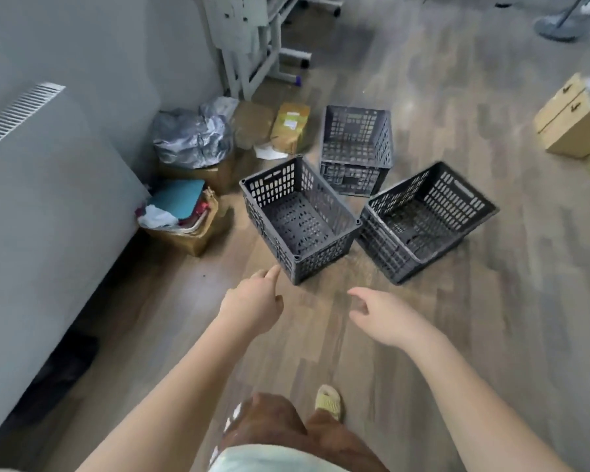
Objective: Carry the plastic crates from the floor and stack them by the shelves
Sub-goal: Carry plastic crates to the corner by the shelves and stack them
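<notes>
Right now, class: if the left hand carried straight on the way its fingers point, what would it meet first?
Probably the nearest grey crate: the left hand points at its near corner, just short of touching, though depth is unclear.

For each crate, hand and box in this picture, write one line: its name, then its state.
Nearest crate: upright, empty, on the floor.
Right crate: upright, empty, on the floor.
Far crate: empty, on the floor.
Left hand: open, reaching, holding nothing.
Right hand: open, reaching, holding nothing.
Open box: filled with items.
Tan box: closed.
</notes>
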